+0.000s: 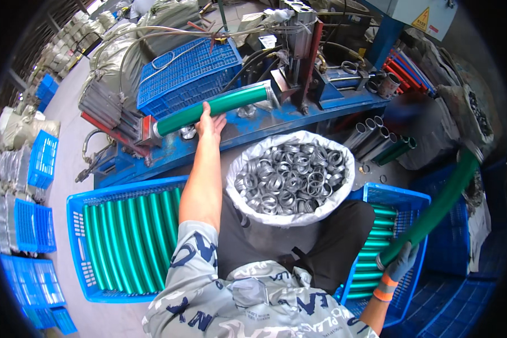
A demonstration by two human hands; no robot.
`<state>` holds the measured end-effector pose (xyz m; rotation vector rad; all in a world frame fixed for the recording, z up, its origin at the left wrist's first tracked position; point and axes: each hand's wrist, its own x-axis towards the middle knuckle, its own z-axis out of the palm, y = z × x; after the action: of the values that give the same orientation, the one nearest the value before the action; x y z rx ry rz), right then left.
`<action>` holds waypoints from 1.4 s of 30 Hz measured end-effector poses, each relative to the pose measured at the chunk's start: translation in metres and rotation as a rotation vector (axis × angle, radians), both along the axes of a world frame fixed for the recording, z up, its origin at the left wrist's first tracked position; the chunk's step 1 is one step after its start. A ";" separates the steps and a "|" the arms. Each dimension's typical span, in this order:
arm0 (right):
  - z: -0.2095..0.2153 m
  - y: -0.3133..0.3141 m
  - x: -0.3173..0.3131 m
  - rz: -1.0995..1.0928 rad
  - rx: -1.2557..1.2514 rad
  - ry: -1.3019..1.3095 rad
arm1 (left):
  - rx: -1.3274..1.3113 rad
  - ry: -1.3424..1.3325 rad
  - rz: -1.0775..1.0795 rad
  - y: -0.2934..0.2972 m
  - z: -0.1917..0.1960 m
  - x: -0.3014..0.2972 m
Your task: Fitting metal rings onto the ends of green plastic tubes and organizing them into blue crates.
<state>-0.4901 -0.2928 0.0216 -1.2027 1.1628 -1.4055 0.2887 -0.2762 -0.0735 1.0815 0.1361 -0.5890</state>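
Note:
A shiny green tube lies across the bench between the two metal end pieces of a machine. My bare left hand is at its middle, the thumb over its near side and the fingers below it. At the right, my right hand, in a grey glove with an orange cuff, is closed around the lower part of another green tube. That tube slants up and away to the right, with a metal ring at its far end. Its lower end is above a blue crate of stacked green tubes.
Between my knees stands a white-lined basket full of metal rings. A blue crate of green tubes sits at the left. Beyond lie the blue bench, an upturned blue crate and several upright tubes.

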 end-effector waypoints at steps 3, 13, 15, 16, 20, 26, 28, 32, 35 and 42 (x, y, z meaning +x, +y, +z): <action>-0.075 0.015 -0.105 -0.183 -0.068 0.265 | 0.045 -0.043 -0.089 0.005 -0.008 0.005; -0.316 0.174 -0.297 -0.646 0.616 0.586 | -0.082 0.036 -0.450 0.041 -0.041 0.057; -0.331 0.219 -0.327 -0.712 0.845 0.534 | 0.130 -0.195 -0.400 0.051 -0.073 -0.030; -0.342 0.229 -0.334 -0.750 0.868 0.513 | 0.229 -0.174 -0.358 0.061 -0.072 -0.056; -0.394 0.232 -0.334 -0.777 1.272 0.519 | 0.489 -0.470 -0.186 0.148 -0.045 -0.082; -0.473 0.240 -0.323 -0.559 1.348 0.484 | 0.786 -0.722 -0.042 0.284 0.006 -0.114; -0.494 0.268 -0.387 -0.597 1.340 0.671 | 1.111 -0.818 -0.247 0.293 -0.030 -0.163; -0.517 0.250 -0.340 -0.169 1.430 0.973 | 1.349 -1.106 -0.274 0.335 -0.021 -0.219; -0.501 0.232 -0.383 0.063 1.381 1.058 | 1.482 -1.257 -0.352 0.363 -0.061 -0.254; -0.364 0.048 -0.298 0.243 0.922 1.264 | 1.978 -1.374 -0.329 0.496 -0.083 -0.244</action>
<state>-0.7881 -0.2448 -0.3427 -1.3890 2.0417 0.3214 0.0442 0.2198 -0.1570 3.2069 -0.8861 0.3977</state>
